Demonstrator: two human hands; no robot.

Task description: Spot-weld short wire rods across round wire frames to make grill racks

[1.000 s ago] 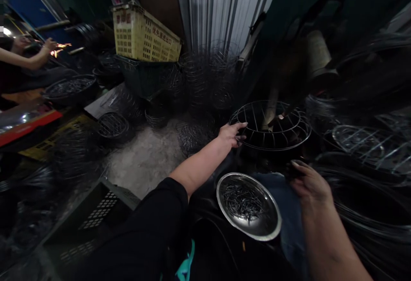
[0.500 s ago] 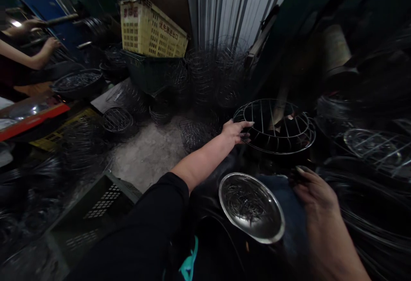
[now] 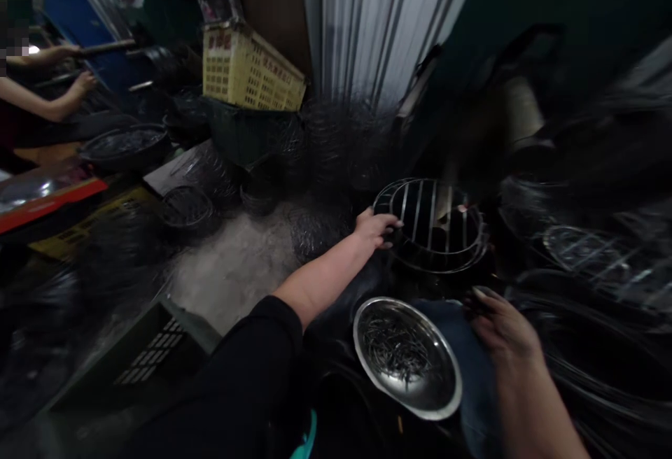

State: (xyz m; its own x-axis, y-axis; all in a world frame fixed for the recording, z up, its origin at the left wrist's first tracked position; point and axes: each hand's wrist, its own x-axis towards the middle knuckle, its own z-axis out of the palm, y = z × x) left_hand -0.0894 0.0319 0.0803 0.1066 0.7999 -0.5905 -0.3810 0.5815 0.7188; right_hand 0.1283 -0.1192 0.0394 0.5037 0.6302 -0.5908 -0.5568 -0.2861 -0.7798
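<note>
My left hand [image 3: 376, 228] grips the left rim of a round wire rack [image 3: 432, 215], with fingers closed around the edge. The rack, ringed and crossed by parallel bars, is held beneath a dark machine's pale rod [image 3: 445, 196]. My right hand [image 3: 507, 326] hovers above my right thigh, thumb and fingers drawn together; whatever they hold is too dark to make out. Between my forearms, a shiny metal bowl [image 3: 423, 403] rests tilted on my lap. Short thin metal wire pieces [image 3: 396, 350] lie inside it.
Wire racks [image 3: 588, 252] are stacked at right. A green crate [image 3: 131, 368] stands at lower left, with a yellow crate [image 3: 252, 71] behind. Coiled wirework [image 3: 320, 231] lies on the floor. A co-worker's arms [image 3: 52, 99] hold a bar at far left.
The view has shifted a little, so most things sit lower. The wire rack has turned or tilted in my left hand, and its bars now run more upright. My right hand stays near the bowl.
</note>
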